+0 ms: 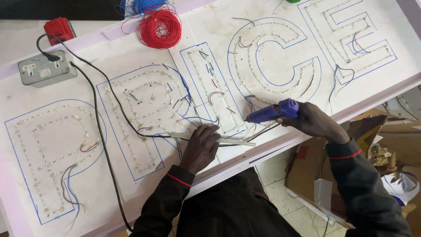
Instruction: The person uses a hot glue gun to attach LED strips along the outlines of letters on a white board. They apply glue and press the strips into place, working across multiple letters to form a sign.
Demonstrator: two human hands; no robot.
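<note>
**Ana:** Two bare hands are at work over the long white sign panel [109,57] with blue letter outlines and dotted light strips. What does each one hold?

**Ben:** The right hand [312,119] is closed around the grip of a blue and purple plastic glue gun [272,112]. Its nozzle points toward nine o'clock, low over the panel, just beside the foot of the third letter.

**Ana:** And the left hand [202,144]?

**Ben:** It lies palm down on the panel's near edge, fingers curled and pressing a pale translucent glue stick [212,138] that lies flat, running from nine to three o'clock under the fingertips. Whether it grips or only pins the stick, I cannot tell.

**Ana:** How far apart are stick and gun?

**Ben:** Near. The stick's right end lies just below the gun's nozzle, at about five o'clock from it.

**Ana:** What else is around?

**Ben:** A black power cord [98,127] crosses the second letter and passes under the left hand. At eleven o'clock sits a grey wall socket box [46,68], with a red plastic device [58,29] behind it. At twelve o'clock lies a coil of red wire [159,27], touching a coil of blue wire [139,6].
</note>
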